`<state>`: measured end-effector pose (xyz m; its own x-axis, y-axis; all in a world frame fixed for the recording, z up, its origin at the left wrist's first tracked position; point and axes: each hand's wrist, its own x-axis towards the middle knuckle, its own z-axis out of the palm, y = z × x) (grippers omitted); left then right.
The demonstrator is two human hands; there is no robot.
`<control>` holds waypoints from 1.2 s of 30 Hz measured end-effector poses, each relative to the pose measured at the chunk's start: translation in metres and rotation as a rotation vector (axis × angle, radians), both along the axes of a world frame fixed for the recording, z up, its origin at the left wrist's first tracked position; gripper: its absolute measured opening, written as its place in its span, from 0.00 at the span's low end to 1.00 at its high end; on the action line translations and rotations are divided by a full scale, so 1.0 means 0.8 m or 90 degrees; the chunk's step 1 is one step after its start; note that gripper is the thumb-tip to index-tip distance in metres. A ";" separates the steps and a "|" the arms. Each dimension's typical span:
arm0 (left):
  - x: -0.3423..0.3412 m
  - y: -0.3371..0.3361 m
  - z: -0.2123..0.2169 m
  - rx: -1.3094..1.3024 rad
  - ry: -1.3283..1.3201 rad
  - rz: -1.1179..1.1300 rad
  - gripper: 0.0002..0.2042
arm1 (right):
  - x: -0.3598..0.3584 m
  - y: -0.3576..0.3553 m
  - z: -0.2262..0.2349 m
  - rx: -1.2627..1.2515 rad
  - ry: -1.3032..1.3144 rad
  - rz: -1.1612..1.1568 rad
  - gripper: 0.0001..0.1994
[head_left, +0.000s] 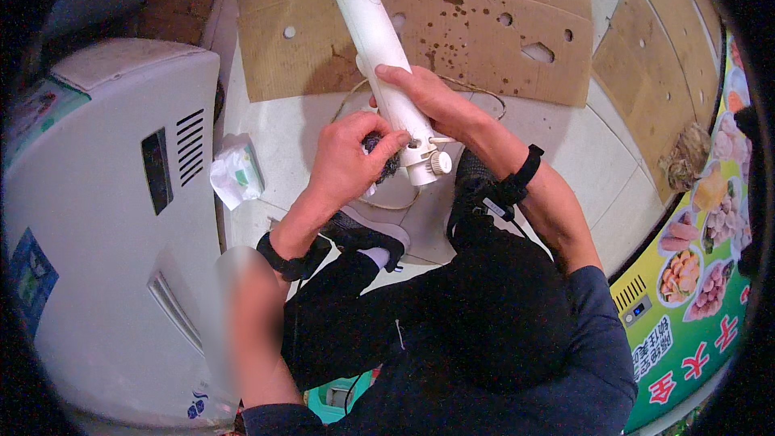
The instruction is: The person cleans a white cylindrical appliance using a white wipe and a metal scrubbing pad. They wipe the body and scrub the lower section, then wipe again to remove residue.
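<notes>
A long white plastic tube-shaped part (379, 40) slants from the top centre down toward me. Its near end has a ribbed knob (440, 163), a small opening and a thin white stub at the side. My right hand (432, 101) is wrapped round the tube's lower half, thumb along its top. Close to the opening, my left hand (351, 153) is closed, with thumb and finger at the tube's wall. Under those fingers shows a dark, shiny, wiry wad (386, 168), partly hidden by the hand. Whether the fingertips reach into the opening I cannot tell.
A large white appliance cabinet (121, 194) stands at the left, a crumpled white packet (236, 175) beside it. Stained cardboard (484, 40) covers the far floor tiles. A thin cable (476, 87) loops behind the tube. At the right stands a panel with food pictures (686, 266).
</notes>
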<state>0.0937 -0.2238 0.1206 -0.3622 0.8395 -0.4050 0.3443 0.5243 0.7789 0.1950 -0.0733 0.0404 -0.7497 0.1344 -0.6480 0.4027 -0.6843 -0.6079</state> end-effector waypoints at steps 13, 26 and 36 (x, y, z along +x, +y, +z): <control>0.009 -0.002 -0.007 0.127 0.133 -0.018 0.09 | -0.001 0.003 0.011 -0.052 -0.028 -0.016 0.31; -0.007 0.025 -0.009 0.078 0.071 -0.018 0.11 | 0.000 0.005 0.010 -0.063 -0.026 -0.032 0.32; 0.004 0.012 0.000 0.069 -0.005 -0.005 0.12 | -0.002 0.008 0.006 -0.071 -0.013 0.001 0.33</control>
